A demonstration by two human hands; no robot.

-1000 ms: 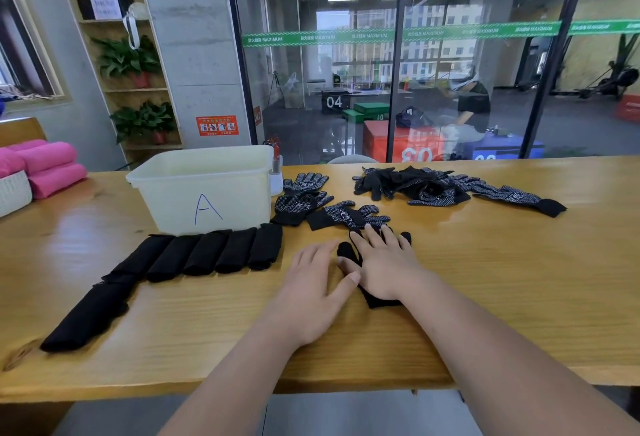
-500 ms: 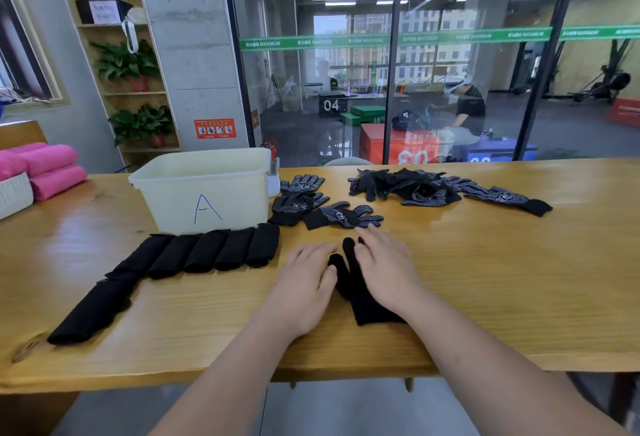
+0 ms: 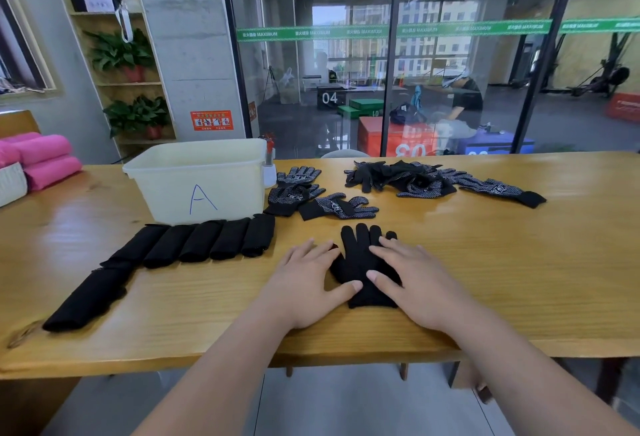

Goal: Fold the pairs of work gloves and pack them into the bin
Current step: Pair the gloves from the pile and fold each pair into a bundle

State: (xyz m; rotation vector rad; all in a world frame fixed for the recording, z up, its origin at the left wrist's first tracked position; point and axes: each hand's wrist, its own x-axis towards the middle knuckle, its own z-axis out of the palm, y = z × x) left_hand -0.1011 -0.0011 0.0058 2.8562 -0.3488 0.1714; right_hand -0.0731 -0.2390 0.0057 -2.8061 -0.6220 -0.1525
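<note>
1. Pressed black glove (image 3: 354, 264) flat on table (image 3: 519, 279): left hand (image 3: 304, 283) at its 9 o'clock, right hand (image 3: 412, 285) at 3, fingers straight, slightly spread.
2. Aimed fingertips toward 12 o'clock, cuff toward 6; long axis likewise.
3. Lay near the table's front edge; bare wood at 3, folded gloves (image 3: 207, 241) and bin (image 3: 207, 176) at 10.

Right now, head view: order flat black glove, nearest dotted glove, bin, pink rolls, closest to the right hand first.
1. Flat black glove, under right hand.
2. Nearest dotted glove, just beyond.
3. Bin, back left.
4. Pink rolls, far left.
</note>
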